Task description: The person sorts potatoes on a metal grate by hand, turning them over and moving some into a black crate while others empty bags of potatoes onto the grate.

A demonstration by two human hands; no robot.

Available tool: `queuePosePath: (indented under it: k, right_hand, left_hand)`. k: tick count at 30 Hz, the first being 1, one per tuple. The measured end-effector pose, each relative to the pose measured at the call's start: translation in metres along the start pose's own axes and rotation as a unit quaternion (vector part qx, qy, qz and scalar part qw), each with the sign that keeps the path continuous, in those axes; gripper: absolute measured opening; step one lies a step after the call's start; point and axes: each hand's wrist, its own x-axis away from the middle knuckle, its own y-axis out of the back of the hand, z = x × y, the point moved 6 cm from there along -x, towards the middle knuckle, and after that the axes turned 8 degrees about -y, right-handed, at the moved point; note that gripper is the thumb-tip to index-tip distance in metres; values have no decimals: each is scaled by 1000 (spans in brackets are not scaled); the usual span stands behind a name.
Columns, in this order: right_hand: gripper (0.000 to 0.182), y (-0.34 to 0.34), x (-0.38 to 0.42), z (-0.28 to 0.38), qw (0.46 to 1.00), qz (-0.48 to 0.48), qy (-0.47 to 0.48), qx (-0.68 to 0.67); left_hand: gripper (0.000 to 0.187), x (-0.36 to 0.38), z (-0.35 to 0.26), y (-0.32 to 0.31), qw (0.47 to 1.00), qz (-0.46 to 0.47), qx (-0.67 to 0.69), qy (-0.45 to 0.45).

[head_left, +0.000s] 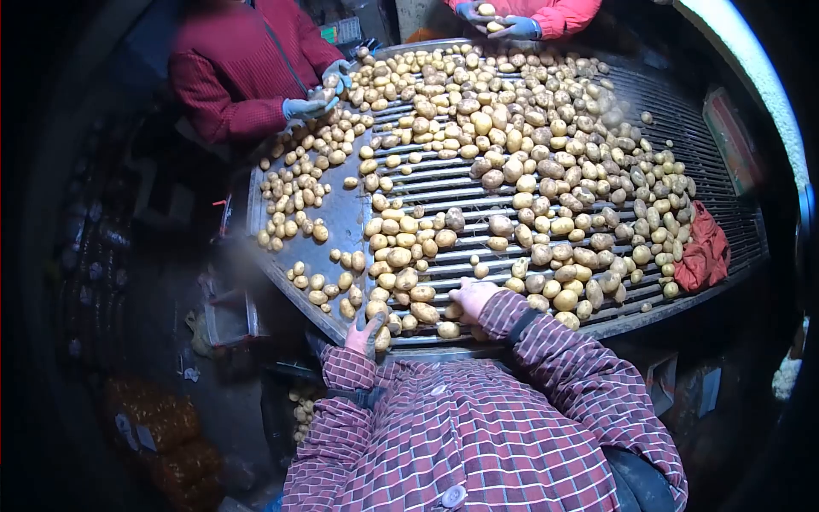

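Many pale yellow-brown potatoes [566, 299] lie on a slatted metal sorting table [444, 186]. My left hand [365, 334], its fingers dark grey, is at the near edge of the table. Its thumb and fingers close around a potato [376, 309] beside the smooth metal strip. My right hand [474, 297] reaches down over the slats among potatoes, with its fingers curled. What those fingers hold, if anything, is hidden beneath the hand. A small potato [481, 270] lies just beyond it.
Across the table, a person in a dark red jacket [243, 72] holds potatoes in gloved hands [317, 101]. Another person's gloved hands [510, 27] hold potatoes at the far edge. Red cloth [703, 249] lies at right. Filled net sacks [162, 422] stand on the floor, lower left.
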Motion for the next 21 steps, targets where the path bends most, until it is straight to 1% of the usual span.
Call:
queuePosePath:
  k: [1,2,3,4,5,6,7,8,9,10,12,13,14,15,16,17,18,19,20,21]
  right_hand:
    - [52,2,-1,-14,998,-24,-11,-62]
    - [54,6,2,-25,981,-67,-41,-176]
    - [56,8,-4,-29,945,-61,-30,-321]
    - [59,9,-7,-32,887,-51,-20,-458]
    - [62,-1,-12,-23,804,34,-46,-591]
    - [58,-5,-27,-24,860,-29,-30,-508]
    - [55,-5,-29,-19,848,-42,-20,-528]
    - [52,-7,-29,-11,835,-53,-10,-548]
    - [62,-26,-46,-3,853,-28,-47,-519]
    - [58,-25,-48,1,814,-57,-35,-576]
    - [48,-29,-46,-1,769,-64,-36,-635]
    - [48,-8,-15,12,685,-3,-81,-724]
    - [47,-17,-23,10,643,-17,-59,-763]
    - [47,-33,-29,11,549,15,-44,-834]
    - [47,-38,-30,19,445,51,-31,-893]
    - [47,-37,-28,25,397,101,11,-912]
    - [46,-51,-37,21,381,119,-31,-916]
    - [45,-40,-27,26,401,129,-14,-907]
    - [45,-27,-16,31,424,141,2,-895]
    - [48,-35,-22,32,416,145,19,-898]
  left_hand:
    - [52,-6,3,1,1000,-17,18,-13]
    - [52,-13,-4,-4,1000,-4,5,-20]
    - [53,-21,-7,-10,1000,14,10,-4]
    - [53,-27,-9,-18,999,30,16,15]
    - [57,-37,-19,-30,994,55,-91,-18]
    - [61,-48,-29,-43,976,78,-195,-53]
    - [70,-66,-15,-43,961,62,-266,-37]
    - [72,-76,-16,-53,933,77,-349,-36]
    - [73,-86,-18,-62,898,91,-430,-35]
    - [75,-89,-17,-65,855,106,-507,-32]
    - [73,-84,-13,-61,906,135,-401,-12]
    - [73,-82,-14,-58,926,150,-346,-6]
    - [72,-84,-17,-58,942,167,-291,-2]
    - [67,-75,-6,-52,980,154,-122,37]
    - [67,-39,-34,-79,980,194,-11,46]
    - [67,-38,-30,-76,977,214,2,-7]
    - [67,-35,-26,-72,970,234,16,-57]
    - [67,-9,-44,-82,975,203,69,-51]
    - [69,-4,-42,-81,968,225,107,-37]
    - [71,1,-44,-81,957,251,144,-36]
